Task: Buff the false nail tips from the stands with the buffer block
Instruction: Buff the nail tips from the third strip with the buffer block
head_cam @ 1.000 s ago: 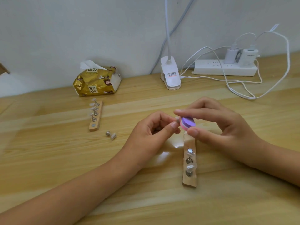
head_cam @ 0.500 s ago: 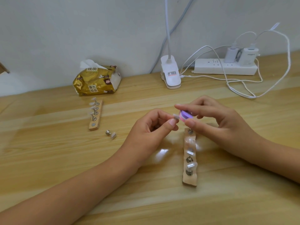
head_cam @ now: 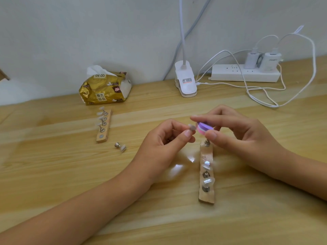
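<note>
My left hand [head_cam: 164,140] pinches a small clear false nail tip [head_cam: 191,127] between thumb and forefinger above the table. My right hand [head_cam: 242,137] holds the purple and pink buffer block [head_cam: 204,128] between thumb and fingers, its edge right beside the tip. Below the hands lies a wooden stand [head_cam: 206,174] with metal holders carrying clear tips. A second wooden stand [head_cam: 104,125] with several tips on holders lies further left. One loose metal holder with a tip [head_cam: 120,146] lies on the table near it.
A gold tissue pack [head_cam: 104,89] sits at the back left. A white clip lamp base [head_cam: 185,80] stands at the back middle. A white power strip [head_cam: 246,73] with two chargers and looping white cables [head_cam: 261,98] occupies the back right, against the wall.
Both hands rose slightly away from the near stand and shifted a little; the buffer block moved against the nail tip. The stands and the loose holder stayed put.
</note>
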### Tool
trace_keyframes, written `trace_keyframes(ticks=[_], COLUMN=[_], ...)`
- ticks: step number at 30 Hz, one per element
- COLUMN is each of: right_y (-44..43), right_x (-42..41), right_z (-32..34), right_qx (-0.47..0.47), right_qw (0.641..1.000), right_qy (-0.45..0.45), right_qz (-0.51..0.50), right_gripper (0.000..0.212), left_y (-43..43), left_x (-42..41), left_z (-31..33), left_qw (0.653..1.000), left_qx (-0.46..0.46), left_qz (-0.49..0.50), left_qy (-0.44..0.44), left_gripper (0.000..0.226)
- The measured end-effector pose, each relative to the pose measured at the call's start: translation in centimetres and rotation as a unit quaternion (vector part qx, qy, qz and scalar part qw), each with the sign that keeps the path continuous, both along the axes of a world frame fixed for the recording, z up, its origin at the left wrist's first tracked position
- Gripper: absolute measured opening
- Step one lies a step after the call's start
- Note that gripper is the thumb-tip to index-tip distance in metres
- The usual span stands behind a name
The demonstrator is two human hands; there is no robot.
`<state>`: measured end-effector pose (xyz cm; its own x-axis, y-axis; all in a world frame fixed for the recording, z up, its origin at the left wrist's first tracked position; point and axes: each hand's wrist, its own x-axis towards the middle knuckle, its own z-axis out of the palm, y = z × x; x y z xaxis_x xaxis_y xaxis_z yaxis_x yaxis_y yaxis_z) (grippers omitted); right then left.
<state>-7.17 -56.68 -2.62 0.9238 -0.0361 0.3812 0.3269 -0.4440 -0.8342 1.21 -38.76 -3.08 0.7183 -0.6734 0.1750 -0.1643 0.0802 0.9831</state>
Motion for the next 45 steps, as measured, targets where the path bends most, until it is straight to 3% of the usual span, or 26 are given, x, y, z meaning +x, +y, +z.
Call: trace_keyframes(ticks=[6,11,20,27,32,45], right_y=[-0.26,-0.54,-0.68,-0.38,-0.34,-0.54], right_x=[0.47,0.31,0.54,0.56,0.35,0.7], right_z=[-0.21,-0.25,-0.61,-0.45,-0.56,-0.82], right_qx=[0.026,0.091,0.023,0.029,-0.032,-0.006], right_qw=[0.998,0.995,0.999,0.999,0.996,0.998], right_qy=[0.049,0.005,-0.019,0.004,-0.067,-0.057], right_qz=[-0.035,-0.037,-0.039,-0.029,-0.058,-0.041], right_gripper=[0.032,0.03,0.031,0.027,0.02,0.026], left_y=[-0.01,0.06,-0.05,-0.14,-0.04,-0.17], left_x=[-0.02,0.14,0.13,-0.04,-0.02,-0.23], left_z=[0.0,0.11,-0.05,-0.05,-0.03,0.21], left_qw=[1.0,0.999,0.999,0.999,0.999,0.999], left_qx=[0.008,0.006,0.005,0.002,0.013,-0.007], left_qz=[0.017,0.013,0.013,0.01,0.014,-0.004], left_qy=[0.007,0.039,0.037,0.03,0.028,0.039], left_gripper=[0.01,0.022,0.018,0.017,0.02,0.017])
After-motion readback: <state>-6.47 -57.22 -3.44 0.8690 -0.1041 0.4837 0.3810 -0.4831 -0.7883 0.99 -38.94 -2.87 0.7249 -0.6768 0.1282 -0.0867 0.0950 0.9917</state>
